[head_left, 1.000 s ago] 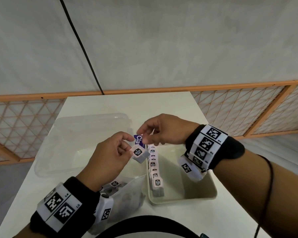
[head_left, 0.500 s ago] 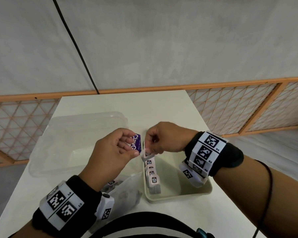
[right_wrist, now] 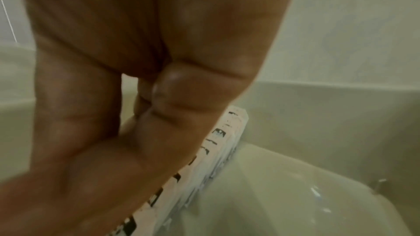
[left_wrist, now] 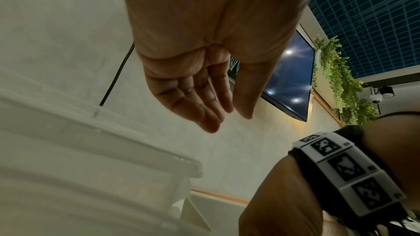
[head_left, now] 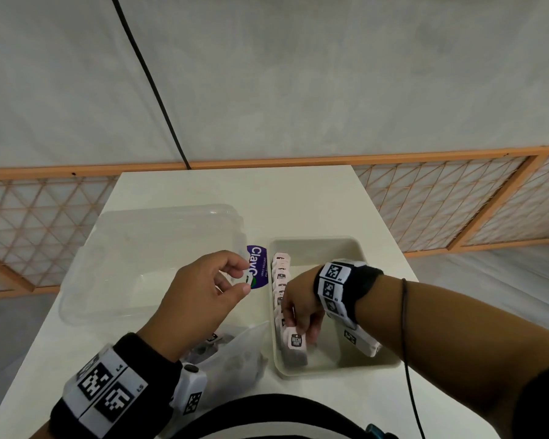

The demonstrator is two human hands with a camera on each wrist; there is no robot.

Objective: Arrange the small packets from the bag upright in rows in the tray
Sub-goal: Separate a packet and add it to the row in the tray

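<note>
- Right hand reached down into the beige tray, its fingers curled round a small pink-and-white packet at the near part of the row; the grip itself was partly hidden in the head view and blurred in the right wrist view.
- Row of packets stood on edge along the tray's left wall, running from the far end towards the near end, with the nearest packet facing the camera just beside the right hand.
- Left hand hovered above the table between the clear plastic lid and the tray, pinching a purple sachet between thumb and fingertips (its print reads partly as "Clay"; the left wrist view showed only loosely bent fingers and hardly any of the sachet).
- Clear plastic bag lay on the white table just left of the tray's near corner, below the left wrist, with several packets visible inside it.
- Step in hand, as judged: seating one packet upright in the first row, while the right part of the tray was bare.
- Next move, as judged: the packet must be let go without tipping its neighbours, then the purple sachet needs to be passed across or set on edge, and more packets drawn from the bag.
</note>
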